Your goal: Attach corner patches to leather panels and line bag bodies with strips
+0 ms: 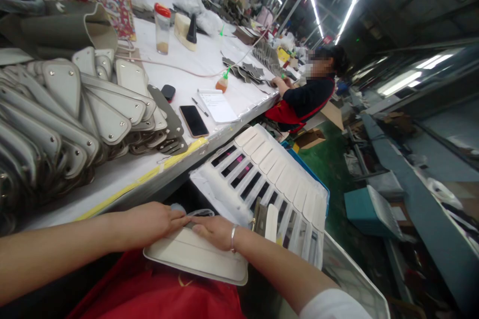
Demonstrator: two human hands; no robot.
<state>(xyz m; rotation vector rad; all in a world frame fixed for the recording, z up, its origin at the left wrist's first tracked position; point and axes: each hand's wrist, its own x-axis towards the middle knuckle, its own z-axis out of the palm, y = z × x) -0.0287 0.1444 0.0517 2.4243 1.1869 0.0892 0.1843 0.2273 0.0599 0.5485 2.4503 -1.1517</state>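
Observation:
A flat cream leather-like piece (198,254) with rounded corners, apparently a bag part, rests over my lap against the red apron (160,289). My left hand (160,222) is at its far edge, fingers pressed together and pointing right. My right hand (217,232), wearing a bracelet, lies over the far right part with its fingers curled past the edge. The fingertips of both hands nearly meet there; what lies under them is hidden. Just beyond the hands a clear, shiny bit of material (202,213) shows.
A white rack of cream strips (284,174) stands right of the table. Stacked grey-white riveted pieces (108,109) cover the left tabletop. A phone (193,120), notepad (217,105), glue bottle (222,83) and red-lidded jar (162,30) lie beyond. A co-worker (309,89) sits farther along.

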